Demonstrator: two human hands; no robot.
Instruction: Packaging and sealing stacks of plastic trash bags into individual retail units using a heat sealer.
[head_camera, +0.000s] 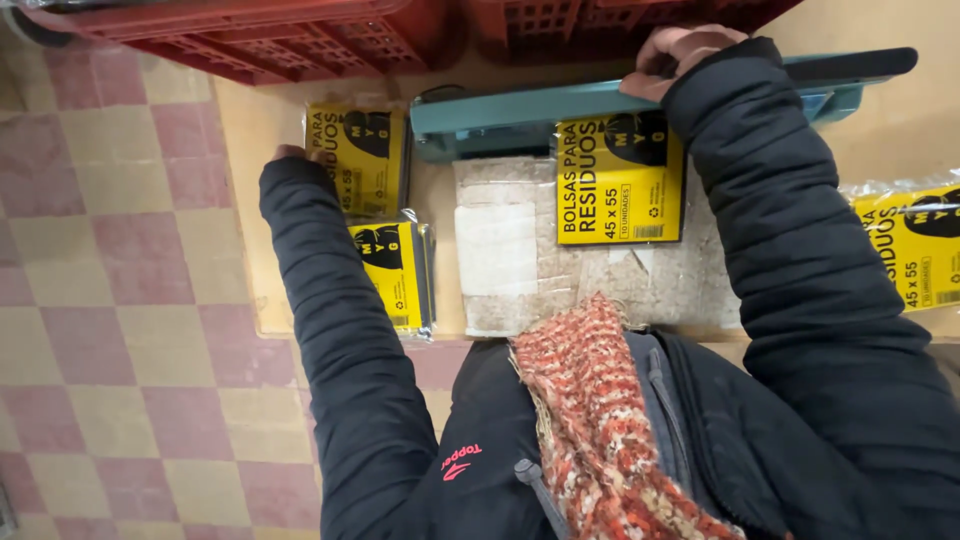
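- Head view: your right hand (672, 58) grips the teal sealer arm (540, 108), pressed over a yellow bag pack (618, 180).
- Your left hand (292, 153), mostly hidden by its sleeve, touches another pack (360, 155); grip unclear.

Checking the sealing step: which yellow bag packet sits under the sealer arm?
The middle packet, its top edge under the teal sealer arm pressed by the right hand; the others lie aside.

A worn pink-and-cream checkered tile floor (120, 330) lies beside a pale wooden table (245, 150), red plastic crates (270, 35) behind
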